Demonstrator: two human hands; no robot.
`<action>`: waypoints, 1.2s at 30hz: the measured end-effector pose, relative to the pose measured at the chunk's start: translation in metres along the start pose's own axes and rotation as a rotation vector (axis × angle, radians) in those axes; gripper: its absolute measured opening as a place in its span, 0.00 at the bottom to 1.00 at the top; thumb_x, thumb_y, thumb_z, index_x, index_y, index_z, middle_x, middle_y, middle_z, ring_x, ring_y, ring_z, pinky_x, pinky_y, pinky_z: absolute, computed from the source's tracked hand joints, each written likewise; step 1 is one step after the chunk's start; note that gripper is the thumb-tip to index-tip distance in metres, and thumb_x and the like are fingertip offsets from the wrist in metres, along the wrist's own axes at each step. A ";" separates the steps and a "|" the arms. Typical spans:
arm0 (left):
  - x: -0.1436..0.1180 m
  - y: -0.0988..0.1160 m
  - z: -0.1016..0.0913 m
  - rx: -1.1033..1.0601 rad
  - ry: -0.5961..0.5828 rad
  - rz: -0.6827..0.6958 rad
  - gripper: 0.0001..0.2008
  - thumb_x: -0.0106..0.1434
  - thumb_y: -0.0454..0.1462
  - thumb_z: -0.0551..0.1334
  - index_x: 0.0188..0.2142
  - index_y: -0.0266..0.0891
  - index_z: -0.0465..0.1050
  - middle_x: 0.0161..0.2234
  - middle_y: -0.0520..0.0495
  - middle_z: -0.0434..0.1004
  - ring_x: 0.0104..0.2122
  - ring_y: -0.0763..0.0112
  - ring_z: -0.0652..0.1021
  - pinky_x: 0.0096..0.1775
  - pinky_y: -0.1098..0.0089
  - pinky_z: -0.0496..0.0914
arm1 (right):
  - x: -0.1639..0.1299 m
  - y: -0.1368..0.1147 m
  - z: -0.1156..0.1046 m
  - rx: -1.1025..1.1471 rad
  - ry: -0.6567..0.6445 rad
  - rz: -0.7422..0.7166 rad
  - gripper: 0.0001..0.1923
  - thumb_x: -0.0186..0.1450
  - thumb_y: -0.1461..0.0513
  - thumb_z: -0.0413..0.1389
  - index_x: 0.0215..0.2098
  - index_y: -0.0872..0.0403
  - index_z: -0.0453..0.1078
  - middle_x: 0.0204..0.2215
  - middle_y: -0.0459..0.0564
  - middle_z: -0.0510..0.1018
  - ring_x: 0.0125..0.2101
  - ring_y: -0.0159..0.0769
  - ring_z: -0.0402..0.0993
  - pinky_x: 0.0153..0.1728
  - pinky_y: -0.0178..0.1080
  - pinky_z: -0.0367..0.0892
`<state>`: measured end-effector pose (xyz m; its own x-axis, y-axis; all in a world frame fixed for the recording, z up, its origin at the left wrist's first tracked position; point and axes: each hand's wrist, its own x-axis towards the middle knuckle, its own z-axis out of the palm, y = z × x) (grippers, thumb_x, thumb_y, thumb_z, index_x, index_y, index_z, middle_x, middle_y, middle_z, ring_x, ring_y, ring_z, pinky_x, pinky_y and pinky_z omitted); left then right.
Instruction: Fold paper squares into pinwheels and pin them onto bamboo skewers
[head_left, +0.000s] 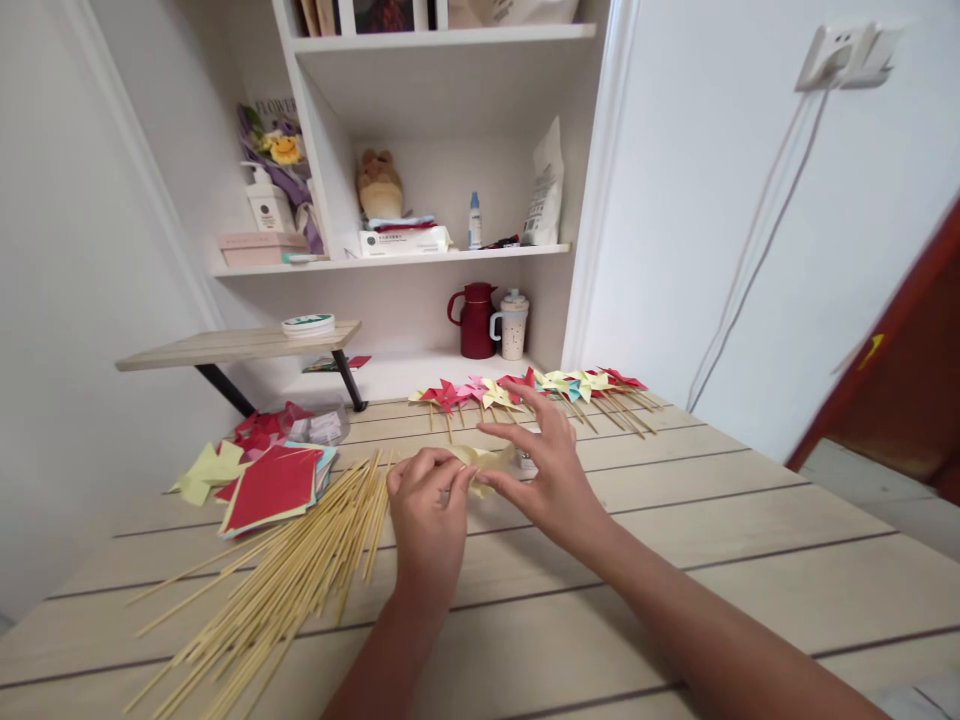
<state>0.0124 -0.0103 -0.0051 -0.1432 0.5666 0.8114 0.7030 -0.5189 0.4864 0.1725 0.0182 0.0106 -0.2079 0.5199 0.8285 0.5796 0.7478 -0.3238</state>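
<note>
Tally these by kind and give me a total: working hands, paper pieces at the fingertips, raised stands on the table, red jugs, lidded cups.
Hands: 2, the left hand and the right hand
Pale yellow paper piece at the fingertips: 1
Raised stand: 1
Red jug: 1
Lidded cup: 1
Total: 6

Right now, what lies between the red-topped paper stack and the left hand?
In the head view, loose thin sticks lie between the paper stack and left hand.

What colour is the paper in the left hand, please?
The paper is pale yellow, best seen in the head view.
</note>
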 end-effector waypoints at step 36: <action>0.002 0.006 0.002 -0.857 -0.239 -0.898 0.18 0.50 0.46 0.74 0.36 0.35 0.82 0.35 0.42 0.84 0.38 0.61 0.80 0.45 0.65 0.70 | 0.003 0.000 0.013 1.072 -0.105 0.916 0.14 0.47 0.55 0.70 0.22 0.56 0.73 0.20 0.45 0.76 0.23 0.31 0.66 0.30 0.37 0.58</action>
<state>0.0182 -0.0110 -0.0010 -0.1426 0.9884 0.0523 -0.2646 -0.0890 0.9602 0.1619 0.0252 0.0068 -0.1743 0.9778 0.1162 -0.3216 0.0550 -0.9453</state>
